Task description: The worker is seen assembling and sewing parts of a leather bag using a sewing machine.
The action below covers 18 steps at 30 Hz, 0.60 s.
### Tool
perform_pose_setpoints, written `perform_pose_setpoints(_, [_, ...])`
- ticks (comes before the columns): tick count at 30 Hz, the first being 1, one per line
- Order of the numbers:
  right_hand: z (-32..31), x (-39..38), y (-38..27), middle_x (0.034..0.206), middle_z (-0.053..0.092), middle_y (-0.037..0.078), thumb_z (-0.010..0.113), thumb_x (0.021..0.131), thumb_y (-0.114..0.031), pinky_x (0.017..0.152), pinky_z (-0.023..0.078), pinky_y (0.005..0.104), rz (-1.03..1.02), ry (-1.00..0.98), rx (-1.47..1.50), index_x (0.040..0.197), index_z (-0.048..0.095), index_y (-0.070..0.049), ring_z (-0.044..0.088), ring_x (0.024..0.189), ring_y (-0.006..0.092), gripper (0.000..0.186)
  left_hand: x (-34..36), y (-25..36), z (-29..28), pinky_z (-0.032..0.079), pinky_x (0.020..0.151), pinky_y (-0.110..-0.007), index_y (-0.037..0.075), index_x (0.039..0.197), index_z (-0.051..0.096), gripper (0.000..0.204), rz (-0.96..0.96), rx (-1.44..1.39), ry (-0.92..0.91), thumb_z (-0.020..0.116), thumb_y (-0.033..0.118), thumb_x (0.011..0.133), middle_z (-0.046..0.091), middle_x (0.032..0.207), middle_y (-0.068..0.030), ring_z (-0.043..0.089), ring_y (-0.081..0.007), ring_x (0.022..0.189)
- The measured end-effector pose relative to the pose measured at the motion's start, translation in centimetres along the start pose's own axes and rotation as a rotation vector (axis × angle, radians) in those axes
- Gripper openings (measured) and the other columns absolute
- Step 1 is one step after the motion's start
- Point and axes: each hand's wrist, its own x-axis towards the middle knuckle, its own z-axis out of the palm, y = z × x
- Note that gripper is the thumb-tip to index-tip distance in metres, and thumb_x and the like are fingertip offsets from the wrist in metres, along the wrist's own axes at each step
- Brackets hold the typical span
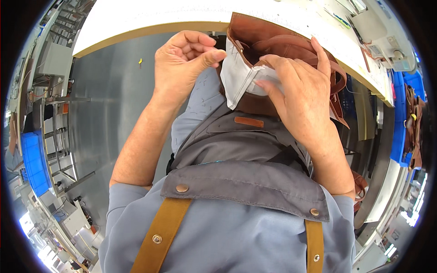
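Note:
A brown leather bag (pixel 255 28) rests on my lap against the table's near edge, its mouth open and its straps (pixel 291 43) lying in and over it. Its pale lining (pixel 236 75) is pulled out over the side facing me, with a seam down it. My right hand (pixel 300 86) pinches the lining's edge between thumb and fingers. Just left of the bag, my left hand (pixel 182 66) is raised in a pinch, thumb against the curled fingers. Whatever it may hold is too small to make out. Short dark thread bits (pixel 205 93) lie on my trouser leg.
A white table (pixel 182 11) with a wooden edge runs across the front. Pens or small tools (pixel 339 19) and a machine (pixel 391 50) are at its right. Blue bins stand left (pixel 35 159) and right (pixel 399 123), the right one beside brown leather pieces (pixel 414 123).

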Motion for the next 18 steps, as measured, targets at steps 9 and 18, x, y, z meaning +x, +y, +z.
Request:
perform_pose_setpoints(9, [2.3,-0.5,-0.3,0.076,0.066,-0.006,0.076,0.077,-0.017,0.115,0.033,0.0532,-0.198,0.264,-0.090,0.084,0.068,-0.016,0.065,0.071,0.0089,0.010,-1.7,0.4,0.1,0.049,0.066,-0.021,0.005,0.103,0.073,0.022,0.265,0.478,-0.184,0.079,0.001,0.082,0.065,0.087,0.0002,0.062,-0.0057,0.077])
perform_pose_setpoints(18, [2.6,-2.1,-1.6,0.079,0.065,-0.007,0.075,0.078,-0.021,0.095,0.042,0.0430,-0.142,0.362,-0.138,0.087,0.068,-0.014,0.060,0.065,0.0072,0.013,-1.2,0.6,1.2,0.057,0.064,-0.028,0.007,0.088,0.074,0.017,0.684,0.786,-0.226,0.081,0.000,0.074,0.069,0.092,-0.0047,0.069,-0.0159,0.080])
